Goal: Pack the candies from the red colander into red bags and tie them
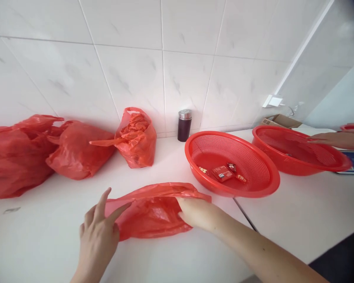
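A red plastic bag lies on the white table in front of me, its mouth spread towards me. At its left edge is my left hand, thumb and index finger stretched apart, the thumb reaching over the bag's opening. My right hand reaches into the bag from the right; its fingers are hidden by the plastic. Just beyond my right arm stands a red plastic colander basket, with a few small red packets and other little wrapped pieces at its bottom.
Along the tiled wall stand filled red bags and a dark tumbler. At right, another person's hand is over a second red basket. A cardboard box sits behind. A table seam runs near my right forearm.
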Tool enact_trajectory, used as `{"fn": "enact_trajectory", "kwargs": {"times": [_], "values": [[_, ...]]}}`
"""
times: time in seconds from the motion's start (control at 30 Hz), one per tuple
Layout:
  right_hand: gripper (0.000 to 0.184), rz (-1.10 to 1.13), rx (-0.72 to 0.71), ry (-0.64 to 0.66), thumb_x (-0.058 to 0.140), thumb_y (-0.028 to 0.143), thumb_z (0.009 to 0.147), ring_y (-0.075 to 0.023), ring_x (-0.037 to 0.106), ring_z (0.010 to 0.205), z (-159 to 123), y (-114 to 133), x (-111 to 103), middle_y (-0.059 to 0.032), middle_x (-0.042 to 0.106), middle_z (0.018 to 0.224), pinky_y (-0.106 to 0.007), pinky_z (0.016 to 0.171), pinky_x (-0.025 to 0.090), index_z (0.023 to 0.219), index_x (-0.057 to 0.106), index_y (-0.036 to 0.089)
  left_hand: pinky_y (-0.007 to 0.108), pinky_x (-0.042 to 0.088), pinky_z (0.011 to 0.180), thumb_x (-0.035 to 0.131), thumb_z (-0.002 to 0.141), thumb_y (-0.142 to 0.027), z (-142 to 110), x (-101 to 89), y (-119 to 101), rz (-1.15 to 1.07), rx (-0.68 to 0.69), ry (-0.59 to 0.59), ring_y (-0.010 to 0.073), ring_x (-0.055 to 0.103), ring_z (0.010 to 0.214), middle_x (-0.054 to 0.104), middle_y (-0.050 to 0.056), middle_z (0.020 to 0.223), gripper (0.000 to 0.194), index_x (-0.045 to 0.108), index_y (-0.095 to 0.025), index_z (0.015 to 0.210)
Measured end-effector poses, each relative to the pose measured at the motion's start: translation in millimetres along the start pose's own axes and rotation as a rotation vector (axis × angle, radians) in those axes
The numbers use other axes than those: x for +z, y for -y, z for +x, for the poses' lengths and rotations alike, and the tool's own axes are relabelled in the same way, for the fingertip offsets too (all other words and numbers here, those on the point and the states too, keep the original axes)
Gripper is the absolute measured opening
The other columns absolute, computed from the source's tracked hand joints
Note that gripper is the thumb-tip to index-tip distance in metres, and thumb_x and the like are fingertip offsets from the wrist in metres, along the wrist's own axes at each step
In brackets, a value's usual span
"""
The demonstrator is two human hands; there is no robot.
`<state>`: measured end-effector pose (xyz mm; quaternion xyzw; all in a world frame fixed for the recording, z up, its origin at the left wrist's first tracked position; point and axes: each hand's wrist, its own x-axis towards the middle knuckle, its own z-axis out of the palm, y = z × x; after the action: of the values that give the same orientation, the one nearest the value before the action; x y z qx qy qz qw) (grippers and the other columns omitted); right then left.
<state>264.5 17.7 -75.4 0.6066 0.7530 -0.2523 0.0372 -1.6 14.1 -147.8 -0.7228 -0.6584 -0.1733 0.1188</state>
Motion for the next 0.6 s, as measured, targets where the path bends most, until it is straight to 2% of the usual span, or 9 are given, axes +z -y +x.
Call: {"fn": "enact_trajectory", "kwargs": {"times": [0.07, 0.13, 0.17, 0.23, 0.3, 0.37, 0.43, 0.5, 0.6], "values": [[0.042, 0.014, 0.020, 0.053, 0.057, 0.019, 0.075, -0.0205, 0.068, 0.062, -0.1, -7.5, -3.1, -0.0050, 0.074, 0.087, -0.024, 0.045, 0.046, 0.117, 0.063, 0.020, 0.052, 0.043, 0.097, 0.044, 0.081, -0.007, 2.2, -6.9, 13.5, -0.019, -0.016, -0.072, 0.0251, 0.055, 0.095, 0.044, 0.010, 0.138, 0.045, 0.076, -0.029, 0.104], [0.054, 0.048, -0.002, 0.041, 0.057, 0.023, 0.075, -0.0212, 0.069, 0.070, 0.6, -12.0, -3.4, -0.0053, 0.072, 0.100, -0.024, 0.047, 0.044, 0.129, 0.054, 0.027, 0.053, 0.038, 0.101, 0.046, 0.086, -0.020, 3.5, -13.5, 16.6, -0.143, -0.093, -0.143, 0.0227, 0.054, 0.087, 0.047, 0.011, 0.132, 0.035, 0.076, -0.024, 0.101], [0.059, 0.057, -0.028, 0.008, 0.057, 0.024, 0.076, -0.0218, 0.069, 0.076, 1.4, -13.0, -2.5, -0.0060, 0.070, 0.107, -0.025, 0.050, 0.044, 0.135, 0.049, 0.029, 0.054, 0.039, 0.101, 0.047, 0.087, -0.030, 3.6, -17.0, 13.0, -0.259, -0.175, -0.139, 0.0232, 0.055, 0.087, 0.047, 0.011, 0.132, 0.033, 0.075, -0.025, 0.105], [0.066, 0.028, -0.087, -0.088, 0.054, 0.023, 0.079, -0.0238, 0.068, 0.088, 3.6, -11.8, 1.7, -0.0090, 0.066, 0.117, -0.027, 0.059, 0.046, 0.142, 0.039, 0.030, 0.056, 0.041, 0.098, 0.053, 0.083, -0.049, 2.5, -24.9, -4.5, -0.563, -0.393, -0.016, 0.0248, 0.058, 0.089, 0.045, 0.008, 0.135, 0.044, 0.065, -0.034, 0.122], [0.064, -0.050, -0.120, -0.142, 0.052, 0.019, 0.080, -0.0269, 0.066, 0.094, 6.2, -6.1, 9.1, -0.0125, 0.063, 0.119, -0.031, 0.065, 0.048, 0.142, 0.040, 0.027, 0.056, 0.043, 0.096, 0.059, 0.076, -0.059, 1.1, -32.9, -31.0, -0.892, -0.612, 0.159, 0.0264, 0.062, 0.093, 0.047, 0.007, 0.136, 0.068, 0.043, -0.043, 0.140], [0.058, -0.137, -0.152, -0.158, 0.051, 0.016, 0.079, -0.0291, 0.065, 0.095, 8.4, 2.8, 18.0, -0.0147, 0.062, 0.118, -0.035, 0.070, 0.048, 0.136, 0.047, 0.025, 0.052, 0.045, 0.096, 0.064, 0.075, -0.058, 1.8, -39.4, -58.0, -1.203, -0.730, 0.295, 0.0268, 0.064, 0.100, 0.056, 0.006, 0.130, 0.085, 0.023, -0.045, 0.148], [0.053, -0.219, -0.196, -0.136, 0.052, 0.014, 0.077, -0.0296, 0.066, 0.091, 9.9, 11.9, 25.1, -0.0161, 0.063, 0.113, -0.037, 0.070, 0.049, 0.130, 0.052, 0.022, 0.044, 0.048, 0.094, 0.068, 0.074, -0.052, 5.8, -43.9, -76.6, -1.455, -0.749, 0.387, 0.0245, 0.064, 0.102, 0.065, 0.005, 0.117, 0.092, 0.017, -0.043, 0.150], [0.051, -0.291, -0.233, -0.082, 0.055, 0.015, 0.076, -0.0296, 0.067, 0.086, 11.0, 17.2, 27.2, -0.0157, 0.066, 0.102, -0.038, 0.070, 0.050, 0.127, 0.053, 0.018, 0.038, 0.052, 0.087, 0.073, 0.071, -0.044, 12.2, -46.3, -80.1, -1.585, -0.749, 0.450, 0.0225, 0.066, 0.097, 0.069, 0.002, 0.104, 0.093, 0.022, -0.042, 0.149], [0.058, -0.342, -0.219, 0.033, 0.064, 0.024, 0.075, -0.0314, 0.068, 0.083, 14.7, 12.9, 19.6, -0.0134, 0.070, 0.088, -0.040, 0.070, 0.050, 0.129, 0.049, 0.013, 0.029, 0.055, 0.069, 0.078, 0.063, -0.028, 19.8, -45.1, -54.2, -1.644, -0.789, 0.434, 0.0188, 0.067, 0.077, 0.069, 0.000, 0.090, 0.078, 0.048, -0.035, 0.135]]}}
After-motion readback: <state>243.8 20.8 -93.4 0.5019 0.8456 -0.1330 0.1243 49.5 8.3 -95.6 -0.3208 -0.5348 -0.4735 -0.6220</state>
